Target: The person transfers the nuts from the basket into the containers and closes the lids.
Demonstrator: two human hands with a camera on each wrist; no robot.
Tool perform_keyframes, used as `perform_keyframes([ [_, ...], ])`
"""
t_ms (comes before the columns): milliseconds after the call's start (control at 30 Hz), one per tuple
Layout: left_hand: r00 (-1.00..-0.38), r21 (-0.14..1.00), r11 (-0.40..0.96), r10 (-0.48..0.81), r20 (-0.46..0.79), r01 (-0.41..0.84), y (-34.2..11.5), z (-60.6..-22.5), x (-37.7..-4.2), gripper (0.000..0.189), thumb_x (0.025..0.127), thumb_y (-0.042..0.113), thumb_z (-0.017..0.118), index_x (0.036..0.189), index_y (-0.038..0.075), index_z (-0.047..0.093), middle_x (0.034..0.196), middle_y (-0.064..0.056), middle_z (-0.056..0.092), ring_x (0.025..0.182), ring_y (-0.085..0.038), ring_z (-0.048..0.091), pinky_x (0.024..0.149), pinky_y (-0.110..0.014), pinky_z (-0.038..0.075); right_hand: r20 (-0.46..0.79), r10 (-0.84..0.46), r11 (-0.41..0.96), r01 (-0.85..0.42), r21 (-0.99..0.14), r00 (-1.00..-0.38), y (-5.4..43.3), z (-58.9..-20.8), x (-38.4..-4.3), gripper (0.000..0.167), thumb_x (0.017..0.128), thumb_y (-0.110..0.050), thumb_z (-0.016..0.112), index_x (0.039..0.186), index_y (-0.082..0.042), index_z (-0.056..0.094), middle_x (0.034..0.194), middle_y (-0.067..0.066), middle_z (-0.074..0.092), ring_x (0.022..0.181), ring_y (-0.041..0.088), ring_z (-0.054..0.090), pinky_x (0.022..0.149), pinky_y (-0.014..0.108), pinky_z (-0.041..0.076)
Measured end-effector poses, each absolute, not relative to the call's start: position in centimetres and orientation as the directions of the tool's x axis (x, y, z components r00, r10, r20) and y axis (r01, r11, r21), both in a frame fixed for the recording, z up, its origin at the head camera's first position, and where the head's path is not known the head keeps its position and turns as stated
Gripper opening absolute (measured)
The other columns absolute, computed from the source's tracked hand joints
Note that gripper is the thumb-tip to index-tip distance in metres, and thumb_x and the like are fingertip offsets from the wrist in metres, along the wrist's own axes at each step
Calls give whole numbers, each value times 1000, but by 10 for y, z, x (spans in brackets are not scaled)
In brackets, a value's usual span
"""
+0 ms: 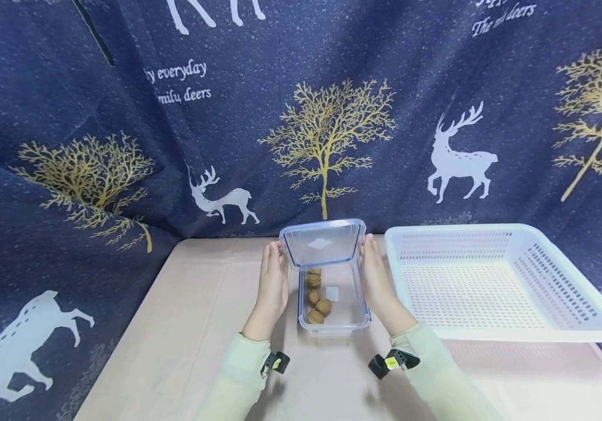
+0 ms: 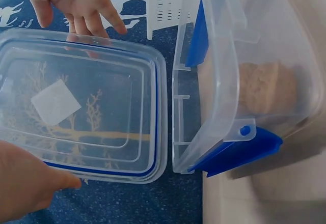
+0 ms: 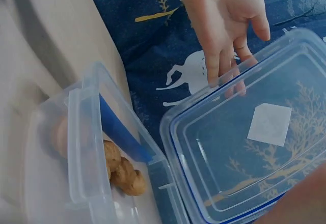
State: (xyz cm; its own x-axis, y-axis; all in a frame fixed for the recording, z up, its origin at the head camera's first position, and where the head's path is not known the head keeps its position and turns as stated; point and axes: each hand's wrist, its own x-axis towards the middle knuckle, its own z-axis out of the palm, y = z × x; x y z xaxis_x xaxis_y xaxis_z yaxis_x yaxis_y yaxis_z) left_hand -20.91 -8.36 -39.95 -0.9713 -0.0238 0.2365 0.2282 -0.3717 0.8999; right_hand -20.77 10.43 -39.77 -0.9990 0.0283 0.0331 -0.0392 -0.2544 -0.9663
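Observation:
A clear plastic lid (image 1: 301, 242) with a blue seal stands tilted up at the far end of a clear food container (image 1: 345, 310). Several walnuts (image 1: 315, 317) lie along the container's left side. My left hand (image 1: 274, 275) touches the lid's left edge with its fingers. On the opposite edge is my right hand (image 1: 377, 275), fingers extended. The left wrist view shows the right hand's fingers reaching behind the lid (image 2: 102, 117), thumb off it. In the right wrist view, the left hand (image 3: 221, 20) likewise has fingertips behind the lid's edge. Blue flaps (image 2: 239, 150) hang out from the container's sides.
A white perforated plastic basket (image 1: 548, 333) stands just right of the container, close to my right forearm. Behind the pale table (image 1: 200, 316) hangs a dark blue cloth (image 1: 301, 52) printed with deer and trees.

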Motion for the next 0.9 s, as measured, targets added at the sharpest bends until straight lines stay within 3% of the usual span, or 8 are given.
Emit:
perform_keyframes([
  [167,-974,909,-359,4,228,212,-86,-404,-209,48,106,35,27,132,-4,37,154,-15,25,148,-25,4,121,-41,-2,-29,-11,-323,31,-946,-1000,105,-400,-207,70,103,-47,18,152,-2,-4,159,18,-6,147,30,-10,120,38,-6],
  [300,-975,910,-360,2,224,208,-87,-409,-210,30,106,24,31,117,6,51,157,-12,21,148,-25,-1,119,-48,-7,-51,-12,-394,52,-918,-999,106,-401,-208,54,105,-40,25,141,1,26,159,17,4,148,28,-5,121,38,-5],
  [400,-972,920,-332,39,232,206,-88,-413,-211,31,104,18,29,123,8,52,161,-10,10,147,-26,-7,119,-51,-8,-50,-8,-419,49,-907,-999,105,-402,-207,29,104,-29,32,117,-3,38,159,18,10,148,28,2,122,36,-1],
  [467,-971,932,-300,60,230,202,-88,-415,-212,37,104,16,27,132,4,46,162,-10,3,147,-26,-9,119,-52,-6,-48,0,-429,43,-902,-999,104,-402,-206,20,102,-20,36,114,-4,38,158,20,13,147,28,7,122,35,3],
  [567,-977,958,-233,86,193,169,-88,-416,-212,47,104,21,23,144,-1,32,161,-13,-1,147,-29,-7,120,-50,-2,-38,12,-457,28,-889,-999,103,-403,-205,22,99,-12,38,118,-2,38,157,21,14,147,28,10,122,34,8],
  [733,-982,992,-107,168,92,74,-89,-415,-210,62,105,35,16,151,-4,4,159,-22,-3,146,-35,-5,120,-48,-2,-6,16,-503,-3,-864,-1000,104,-407,-204,19,98,-8,32,113,-5,43,156,20,16,143,26,19,119,30,18],
  [900,-982,995,-97,189,16,-2,-91,-415,-209,62,104,30,21,151,-4,-4,160,-20,-6,147,-32,-7,121,-46,-1,18,-27,-480,-3,-877,-999,109,-409,-206,40,98,-10,28,136,1,33,151,15,21,133,23,31,111,25,30],
])
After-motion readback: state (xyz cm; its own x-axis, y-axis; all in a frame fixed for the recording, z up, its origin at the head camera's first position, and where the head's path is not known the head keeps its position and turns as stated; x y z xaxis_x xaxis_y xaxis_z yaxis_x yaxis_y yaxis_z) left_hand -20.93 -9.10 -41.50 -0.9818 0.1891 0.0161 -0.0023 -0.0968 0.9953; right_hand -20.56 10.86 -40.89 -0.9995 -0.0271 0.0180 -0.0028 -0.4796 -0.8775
